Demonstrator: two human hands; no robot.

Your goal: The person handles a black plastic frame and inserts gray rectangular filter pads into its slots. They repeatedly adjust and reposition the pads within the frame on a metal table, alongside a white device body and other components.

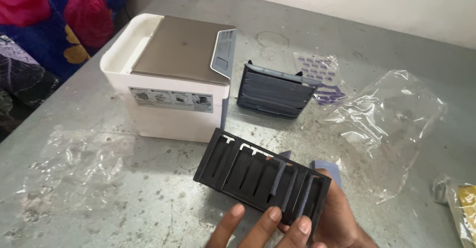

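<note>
The slotted black frame point(263, 176) sits at 6 o'clock above the desk point(148, 198). The right hand point(342, 218) supports it from beneath; the left hand point(263, 228) fingertips press its lower edge, grip pinching the frame. The white appliance point(171, 74) stands at 11 o'clock.

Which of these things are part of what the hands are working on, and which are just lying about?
In hand or part of the work:
- black slotted frame, held by both hands: left hand, right hand
- blue-grey strips in and behind the frame
- white box-shaped appliance
- dark louvred grille

Lying about:
- clear plastic bags
- sticker sheet
- flowered cloth
</note>
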